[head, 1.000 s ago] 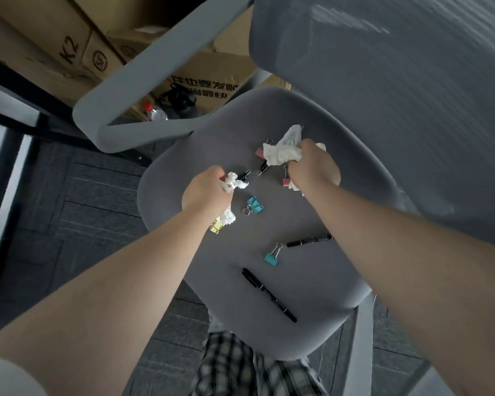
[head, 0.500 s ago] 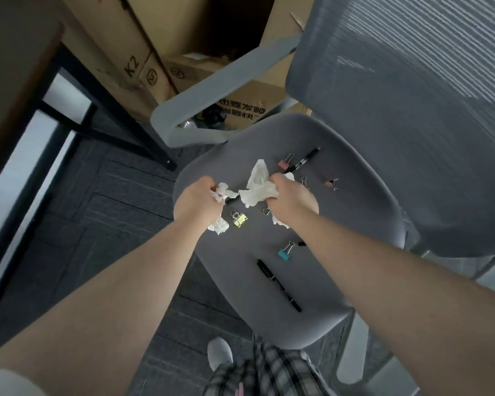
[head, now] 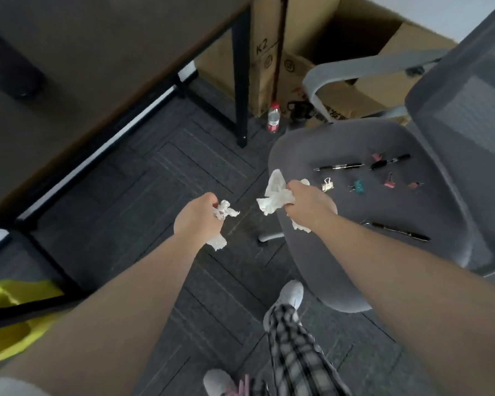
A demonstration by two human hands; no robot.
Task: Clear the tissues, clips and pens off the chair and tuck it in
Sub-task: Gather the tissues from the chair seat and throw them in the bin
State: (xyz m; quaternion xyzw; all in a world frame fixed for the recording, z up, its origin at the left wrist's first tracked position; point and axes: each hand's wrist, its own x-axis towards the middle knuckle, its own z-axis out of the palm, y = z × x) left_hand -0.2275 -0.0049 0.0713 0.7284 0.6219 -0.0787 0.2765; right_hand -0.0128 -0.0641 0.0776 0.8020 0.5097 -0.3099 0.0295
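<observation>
My left hand [head: 199, 217] is closed around small crumpled tissues [head: 225, 210] and hangs over the floor, left of the grey chair seat [head: 312, 147]. My right hand [head: 307, 205] grips a larger white tissue wad [head: 275, 195] at the seat's left edge. On the seat lie three black pens: one [head: 339, 167] near the back, one [head: 389, 162] beside it, one [head: 397, 231] nearer me. Binder clips are scattered between them: yellow [head: 327, 185], teal [head: 357, 186], pink ones [head: 389, 180] [head: 377, 156].
A dark desk [head: 83, 67] with black legs [head: 240, 81] stands at the left. Cardboard boxes [head: 295, 47] and a small bottle [head: 273, 118] sit behind the chair. A yellow bin [head: 9, 318] is at the lower left. The chair's mesh back [head: 463, 115] and armrest [head: 363, 67] are at right.
Both hands have lifted off the seat with the tissues and moved left, toward the floor beside the chair. My view has swung left and now takes in the desk and yellow bin.
</observation>
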